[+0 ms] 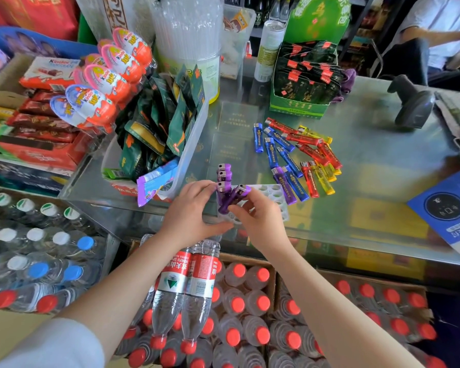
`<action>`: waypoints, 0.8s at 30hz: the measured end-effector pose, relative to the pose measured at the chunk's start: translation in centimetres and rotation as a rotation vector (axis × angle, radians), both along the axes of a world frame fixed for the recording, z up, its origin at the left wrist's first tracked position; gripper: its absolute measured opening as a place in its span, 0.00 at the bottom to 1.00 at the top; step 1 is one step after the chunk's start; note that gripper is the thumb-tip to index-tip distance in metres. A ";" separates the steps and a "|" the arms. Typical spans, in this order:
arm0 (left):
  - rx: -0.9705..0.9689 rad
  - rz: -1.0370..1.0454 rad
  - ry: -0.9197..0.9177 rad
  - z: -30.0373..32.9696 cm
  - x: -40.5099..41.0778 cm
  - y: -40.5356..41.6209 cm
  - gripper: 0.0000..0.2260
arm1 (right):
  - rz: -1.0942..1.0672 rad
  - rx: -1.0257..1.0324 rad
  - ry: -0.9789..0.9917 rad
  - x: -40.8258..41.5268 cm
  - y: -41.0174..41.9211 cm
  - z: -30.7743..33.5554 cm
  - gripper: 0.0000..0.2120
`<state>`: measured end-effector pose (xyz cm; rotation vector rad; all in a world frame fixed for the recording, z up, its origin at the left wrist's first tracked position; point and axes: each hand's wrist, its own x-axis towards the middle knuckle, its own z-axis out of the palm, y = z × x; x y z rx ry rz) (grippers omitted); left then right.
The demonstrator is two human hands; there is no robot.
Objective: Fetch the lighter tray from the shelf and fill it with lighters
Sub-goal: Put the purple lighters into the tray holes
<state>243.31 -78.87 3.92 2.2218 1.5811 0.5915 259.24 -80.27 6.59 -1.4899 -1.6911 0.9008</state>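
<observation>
A white plastic lighter tray (272, 193) with round holes lies near the front edge of the glass counter. Purple lighters (224, 174) stand upright in its left column. My right hand (259, 220) is shut on a purple lighter (233, 199), held tilted over the tray. My left hand (190, 211) rests at the tray's left side, fingertips touching the nearest upright purple lighter. Behind and to the right lies a loose pile of blue, red, yellow and purple lighters (300, 155).
A clear bin of green snack packets (165, 123) stands left of the tray. A green display box (303, 83) sits at the back, a barcode scanner (412, 102) at the right, a blue sign (449, 208) at the right edge. Water bottles (191, 285) fill crates below. A seated person (441, 35) is top right.
</observation>
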 end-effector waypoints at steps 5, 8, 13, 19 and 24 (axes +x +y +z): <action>-0.003 0.009 -0.012 -0.1 -0.1 0.0 0.36 | 0.065 0.129 -0.176 -0.3 -0.2 0.0 0.12; 0.006 0.013 -0.028 -0.1 0.0 -0.1 0.35 | 0.103 0.139 -0.248 -1.0 -0.3 -0.2 0.23; -0.003 0.030 -0.035 0.0 0.1 0.0 0.36 | 0.003 0.107 -0.244 -1.6 -0.8 -0.8 0.17; -0.021 0.024 0.009 -0.2 -0.1 0.2 0.39 | -0.074 0.087 -0.363 2.2 0.4 0.7 0.14; -0.032 0.017 0.054 -0.1 -0.1 0.0 0.40 | -0.408 -0.007 -0.397 6.7 1.9 0.0 0.09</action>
